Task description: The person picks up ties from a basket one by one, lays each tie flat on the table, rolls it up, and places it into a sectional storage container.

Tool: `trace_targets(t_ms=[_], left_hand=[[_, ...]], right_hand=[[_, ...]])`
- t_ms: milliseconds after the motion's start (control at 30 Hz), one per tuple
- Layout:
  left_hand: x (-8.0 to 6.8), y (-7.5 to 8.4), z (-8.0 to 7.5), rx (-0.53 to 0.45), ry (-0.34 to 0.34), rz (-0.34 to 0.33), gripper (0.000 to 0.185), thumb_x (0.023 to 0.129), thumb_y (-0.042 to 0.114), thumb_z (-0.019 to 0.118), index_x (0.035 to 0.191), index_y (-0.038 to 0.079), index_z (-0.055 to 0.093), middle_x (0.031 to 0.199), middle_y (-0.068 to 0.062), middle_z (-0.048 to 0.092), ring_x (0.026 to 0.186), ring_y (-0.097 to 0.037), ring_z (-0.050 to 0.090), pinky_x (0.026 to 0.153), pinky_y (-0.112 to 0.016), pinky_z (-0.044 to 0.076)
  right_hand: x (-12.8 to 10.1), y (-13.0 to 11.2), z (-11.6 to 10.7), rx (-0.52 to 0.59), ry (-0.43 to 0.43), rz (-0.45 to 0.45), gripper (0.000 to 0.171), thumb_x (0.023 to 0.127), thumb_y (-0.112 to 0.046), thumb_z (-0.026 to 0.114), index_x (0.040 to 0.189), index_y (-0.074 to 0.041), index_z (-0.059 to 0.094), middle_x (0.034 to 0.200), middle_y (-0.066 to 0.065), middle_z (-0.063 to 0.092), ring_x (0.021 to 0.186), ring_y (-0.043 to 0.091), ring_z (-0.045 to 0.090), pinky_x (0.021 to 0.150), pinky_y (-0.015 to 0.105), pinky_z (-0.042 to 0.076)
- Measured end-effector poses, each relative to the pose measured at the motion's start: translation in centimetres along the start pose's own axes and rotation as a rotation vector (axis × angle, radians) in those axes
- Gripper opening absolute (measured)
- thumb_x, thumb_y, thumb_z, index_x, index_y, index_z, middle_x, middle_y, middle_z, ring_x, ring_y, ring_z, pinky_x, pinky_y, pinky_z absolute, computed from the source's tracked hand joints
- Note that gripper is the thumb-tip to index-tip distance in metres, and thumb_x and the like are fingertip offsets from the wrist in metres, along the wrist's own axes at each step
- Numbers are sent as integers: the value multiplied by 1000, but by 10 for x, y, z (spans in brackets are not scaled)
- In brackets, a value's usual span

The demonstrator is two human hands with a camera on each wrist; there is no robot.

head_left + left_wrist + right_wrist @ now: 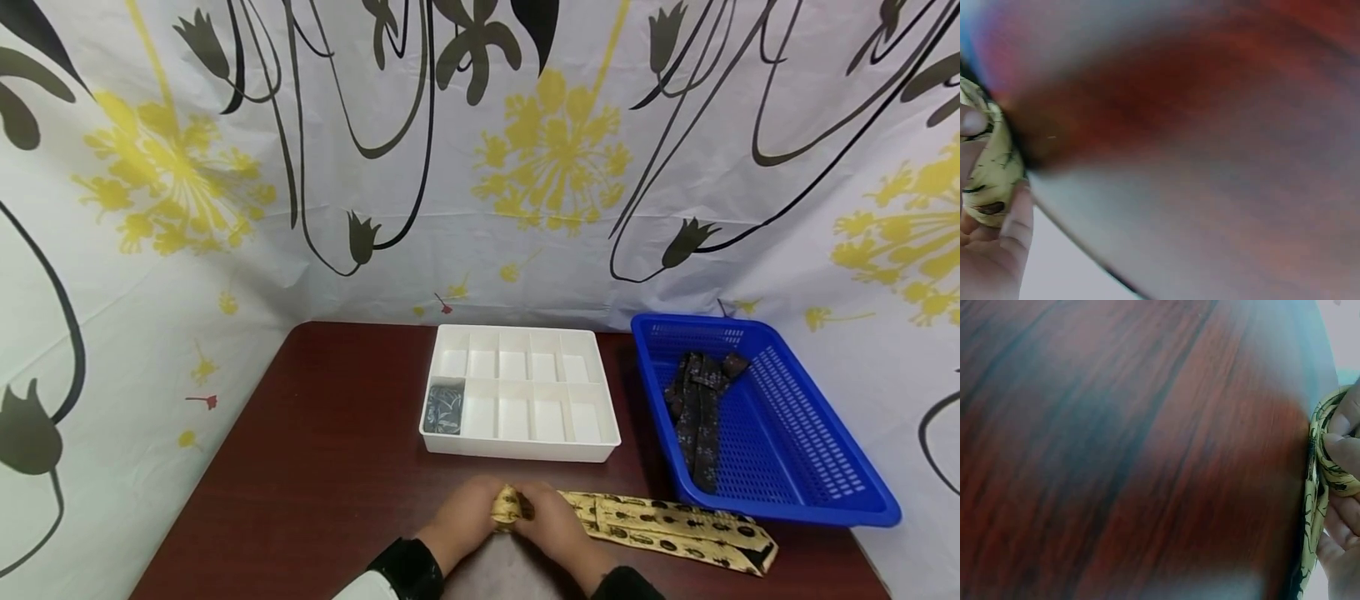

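A yellow necktie (660,521) with dark printed figures lies across the front of the table, its pointed wide end toward the right. Its other end is a small roll between my two hands. The left hand (468,510) grips the roll from the left; in the left wrist view its fingers curl about the yellow cloth (997,169). From the right, my right hand (553,521) holds the same roll, and the right wrist view has its thumb and fingers pinching the coiled layers (1329,437). The flat part of the tie trails out past the right hand.
Behind the hands stands a white divided box (517,450), with a folded dark grey patterned cloth (444,408) in its front left compartment. A blue basket (817,417) at the right holds dark patterned ties (701,417); its front edge overlaps the yellow tie. A printed curtain (450,183) hangs behind the table.
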State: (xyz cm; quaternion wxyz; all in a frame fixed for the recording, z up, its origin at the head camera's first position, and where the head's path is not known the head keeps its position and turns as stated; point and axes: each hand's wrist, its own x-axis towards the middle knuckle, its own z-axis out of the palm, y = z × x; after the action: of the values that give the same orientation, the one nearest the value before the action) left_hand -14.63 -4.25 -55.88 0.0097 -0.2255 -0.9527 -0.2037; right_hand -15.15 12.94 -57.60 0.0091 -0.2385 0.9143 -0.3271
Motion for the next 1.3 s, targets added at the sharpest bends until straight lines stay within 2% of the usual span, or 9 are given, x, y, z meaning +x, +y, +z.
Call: trace_targets(t_ms=[200, 267, 433, 567, 667, 833, 1033, 1133, 1300], left_hand=[[7, 22, -9, 259, -102, -97, 15, 81, 9, 65, 96, 10, 66, 93, -3, 64, 90, -18, 62, 80, -30, 51], [8, 28, -11, 304, -141, -133, 16, 83, 7, 65, 99, 9, 66, 95, -5, 64, 92, -19, 61, 80, -30, 52], [9, 33, -11, 364, -147, -180, 15, 81, 9, 68, 95, 7, 66, 90, -5, 62, 87, -19, 61, 73, -30, 53], [9, 28, -11, 289, -171, -192, 23, 79, 11, 73, 100, 9, 65, 96, -5, 61, 92, -19, 61, 74, -31, 53], [5, 18, -10, 189, -166, -154, 37, 73, 15, 79, 106, 11, 63, 102, -5, 59, 94, -18, 61, 77, -31, 52], [-2, -3, 0, -41, -77, -58, 48, 67, 16, 83, 110, 14, 60, 101, 0, 56, 90, -11, 57, 77, -27, 50], [-7, -16, 10, -333, 15, -41, 50, 70, 14, 83, 114, 10, 61, 106, 0, 59, 96, -11, 55, 84, -29, 47], [-7, -16, 11, -355, 32, -36, 48, 68, 5, 81, 112, 7, 62, 105, -2, 60, 96, -13, 55, 84, -30, 47], [-4, -9, 5, -254, 17, -21, 41, 67, 4, 79, 106, 8, 64, 99, 0, 62, 92, -11, 57, 81, -28, 47]], right_hand=[[0, -6, -4, 23, -51, 13, 55, 69, -8, 78, 119, 6, 61, 111, 17, 65, 104, 34, 60, 87, 47, 49], [1, -9, -6, 32, -73, 21, 58, 68, -9, 78, 121, 5, 60, 112, 17, 64, 104, 34, 59, 86, 47, 49], [2, -13, -8, 5, -68, 14, 53, 69, -13, 77, 117, 1, 62, 108, 13, 66, 99, 29, 61, 82, 43, 50], [3, -12, -7, 8, -65, 19, 50, 72, -13, 77, 118, 1, 63, 109, 13, 66, 101, 31, 61, 84, 45, 50], [2, -11, -6, 19, -68, 25, 51, 72, -12, 77, 119, 2, 63, 112, 15, 66, 104, 33, 61, 86, 47, 50], [2, -6, -5, 17, -43, 1, 50, 71, -11, 79, 117, 3, 65, 111, 16, 67, 103, 33, 62, 86, 46, 50], [3, -1, -3, 42, -51, 6, 48, 72, -14, 80, 116, -1, 67, 111, 13, 67, 103, 30, 62, 85, 43, 51], [3, 1, -2, 45, -54, 14, 48, 72, -11, 80, 117, 1, 66, 111, 14, 67, 103, 31, 62, 84, 43, 51], [2, 2, -2, 52, -44, 6, 48, 71, -9, 79, 116, 1, 66, 111, 14, 67, 103, 31, 62, 84, 44, 51]])
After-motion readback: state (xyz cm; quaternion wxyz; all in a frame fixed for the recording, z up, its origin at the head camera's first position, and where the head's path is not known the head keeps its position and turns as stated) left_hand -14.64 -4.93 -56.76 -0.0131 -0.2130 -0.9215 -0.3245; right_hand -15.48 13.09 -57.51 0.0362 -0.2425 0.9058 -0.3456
